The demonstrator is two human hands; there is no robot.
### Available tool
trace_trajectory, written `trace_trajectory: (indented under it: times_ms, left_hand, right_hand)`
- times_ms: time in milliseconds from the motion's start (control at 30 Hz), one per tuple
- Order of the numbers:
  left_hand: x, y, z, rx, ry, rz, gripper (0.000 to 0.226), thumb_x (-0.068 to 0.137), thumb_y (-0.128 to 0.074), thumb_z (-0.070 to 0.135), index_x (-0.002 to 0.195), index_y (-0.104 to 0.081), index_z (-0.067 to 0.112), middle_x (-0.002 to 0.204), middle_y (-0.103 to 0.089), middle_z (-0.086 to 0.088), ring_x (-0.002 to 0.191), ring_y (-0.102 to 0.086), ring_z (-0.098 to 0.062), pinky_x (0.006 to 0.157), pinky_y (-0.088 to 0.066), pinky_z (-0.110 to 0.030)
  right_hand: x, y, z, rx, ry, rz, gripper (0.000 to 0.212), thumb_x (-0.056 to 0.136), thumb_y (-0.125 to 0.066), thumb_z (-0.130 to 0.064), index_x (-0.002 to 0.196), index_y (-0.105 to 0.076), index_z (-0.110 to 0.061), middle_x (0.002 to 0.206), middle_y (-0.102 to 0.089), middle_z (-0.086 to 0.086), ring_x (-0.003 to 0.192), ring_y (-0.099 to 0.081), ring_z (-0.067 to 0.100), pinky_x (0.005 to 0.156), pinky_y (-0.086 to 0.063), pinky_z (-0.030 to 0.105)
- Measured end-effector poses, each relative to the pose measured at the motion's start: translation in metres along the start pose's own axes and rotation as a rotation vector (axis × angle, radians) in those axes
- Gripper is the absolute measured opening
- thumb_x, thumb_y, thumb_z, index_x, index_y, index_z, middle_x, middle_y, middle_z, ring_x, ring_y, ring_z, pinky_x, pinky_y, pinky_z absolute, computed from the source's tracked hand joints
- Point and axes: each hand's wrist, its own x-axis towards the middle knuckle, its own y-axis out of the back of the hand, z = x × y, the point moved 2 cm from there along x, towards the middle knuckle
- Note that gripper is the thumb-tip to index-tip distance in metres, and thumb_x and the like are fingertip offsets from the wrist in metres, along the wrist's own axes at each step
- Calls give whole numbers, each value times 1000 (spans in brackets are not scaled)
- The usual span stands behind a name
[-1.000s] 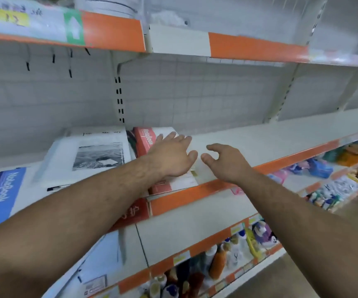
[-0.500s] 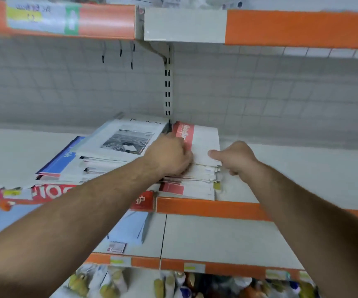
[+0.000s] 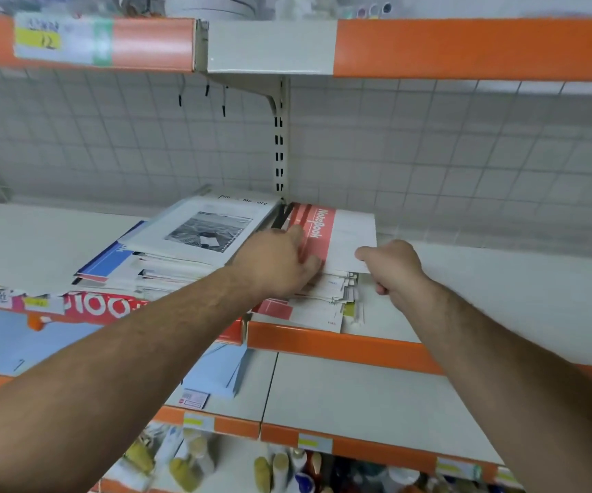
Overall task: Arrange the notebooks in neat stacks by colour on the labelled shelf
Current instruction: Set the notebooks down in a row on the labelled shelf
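Centre of the frame: the red notebook stack (image 3: 326,297) lies on the middle shelf (image 3: 341,346), just right of the slotted upright, with its sheets fanned unevenly at the near edge. We see the left hand (image 3: 280,261) laid over the red band of the top notebook (image 3: 351,236), its fingers bent down round the stack's near left edge and gripping it. The right hand (image 3: 394,268) is curled into a fist, thumb forward, and pinches the near right corner of that top notebook. Left of centre, touching the red stack, sits a white stack with a photograph cover (image 3: 202,229) over a blue notebook (image 3: 109,257). Lower centre: light-blue notebooks (image 3: 216,371) lie on the shelf below.
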Motion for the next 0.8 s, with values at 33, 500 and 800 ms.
trace_trajectory:
  times_ms: [33,500,800]
  left_hand:
    - [0,0,1,-18,-15,-11,42,95,-42,56,114,-48,20,88,-59,-1,85,-57,-23,76,-52,-37]
    - [-7,16,-7,-285,176,18,23,94,-48,30,83,-58,13,69,-63,-3,64,-61,-20,51,-39,-24]
    - [-16,27,-14,-1292,549,-167,12,99,-46,6,98,-58,3,73,-69,-15,49,-66,-19,43,-54,-25]
  right_hand:
    - [1,1,1,11,-7,8,27,84,-64,-16,68,-42,-13,59,-38,2,47,-34,19,52,-29,29]
    - [-10,10,2,249,-186,31,13,91,-52,-4,101,-61,-3,80,-53,10,48,-34,14,42,-30,24]
    - [-26,-5,-8,260,-80,-14,18,88,-63,-10,103,-63,2,88,-57,11,48,-31,14,40,-28,24]
